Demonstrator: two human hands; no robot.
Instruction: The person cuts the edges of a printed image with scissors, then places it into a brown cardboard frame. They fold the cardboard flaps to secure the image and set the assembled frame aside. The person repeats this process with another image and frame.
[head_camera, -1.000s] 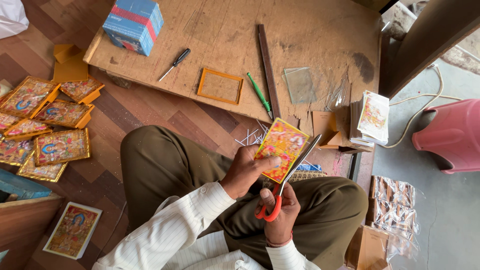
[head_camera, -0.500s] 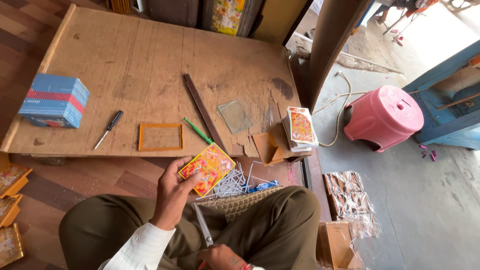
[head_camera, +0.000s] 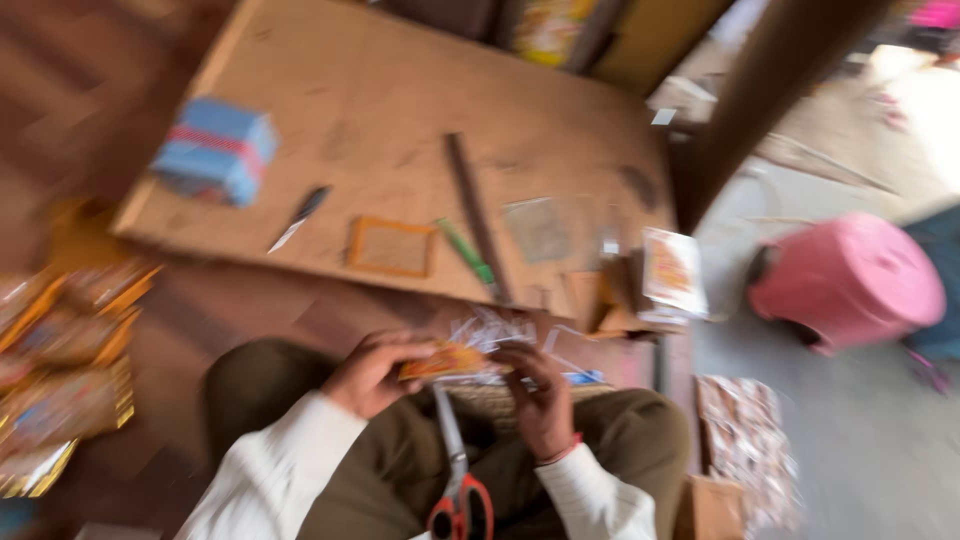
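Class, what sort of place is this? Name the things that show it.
Probably a small floor-level craft workshop: a low wooden work board with a small orange frame, stacked printed pictures on the floor, and scissors.

A small orange-and-yellow picture card is lying nearly flat between both hands, seen almost edge-on, so its printed face is mostly hidden and blurred. The left hand is pinching its left end; the right hand is closing its grip on the right end. The card is hovering over the person's lap, just above a pair of red-handled scissors that are lying there, blades pointing up toward it.
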